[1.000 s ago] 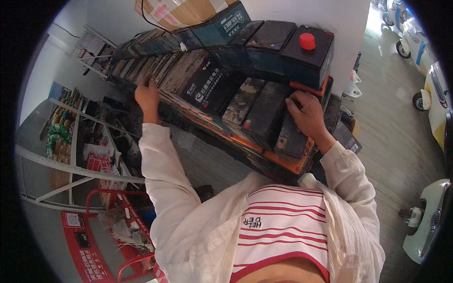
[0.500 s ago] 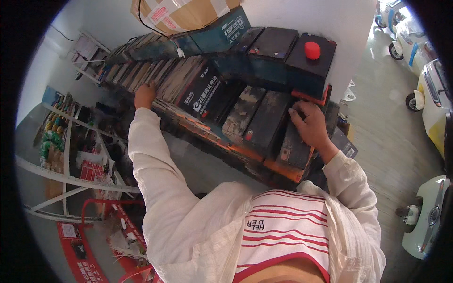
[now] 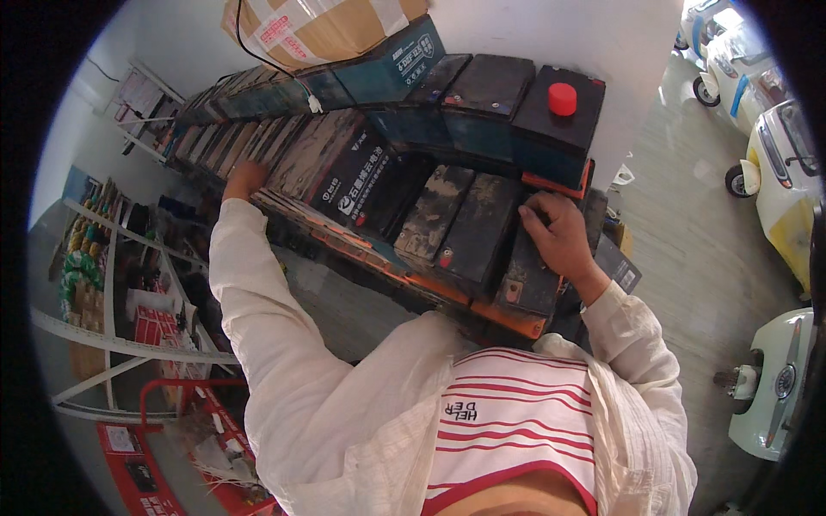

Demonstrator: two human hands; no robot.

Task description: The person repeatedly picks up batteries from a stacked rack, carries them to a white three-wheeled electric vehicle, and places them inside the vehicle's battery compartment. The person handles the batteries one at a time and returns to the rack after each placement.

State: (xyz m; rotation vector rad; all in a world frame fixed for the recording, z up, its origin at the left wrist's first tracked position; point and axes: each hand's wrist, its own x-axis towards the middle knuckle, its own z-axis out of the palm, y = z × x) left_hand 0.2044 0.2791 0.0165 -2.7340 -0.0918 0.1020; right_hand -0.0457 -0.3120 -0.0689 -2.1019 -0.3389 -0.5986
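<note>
My left hand (image 3: 247, 179) touches the near edge of a row of dusty batteries (image 3: 261, 143); its bent fingers are mostly hidden against them. My right hand (image 3: 561, 238) rests on the dark battery (image 3: 526, 271) at the row's right end, thumb and fingers apart. Beside that battery lie another black battery (image 3: 478, 232) and a dirt-caked one (image 3: 433, 213). Farther left, a large black battery (image 3: 351, 183) shows white lettering on its side. The front batteries sit on an orange-edged base (image 3: 508, 319).
Behind stands a second row of batteries; a red cap (image 3: 562, 99) tops its right-end black battery (image 3: 575, 80). A taped cardboard box (image 3: 318, 30) and a cable with a white plug (image 3: 315, 104) lie above. White metal shelving (image 3: 110, 292) is at left, parked scooters (image 3: 779, 163) at right.
The scene has shifted slightly left in view. My left hand's fingers have drawn in against the near battery edge. My right hand stays on the end battery.
</note>
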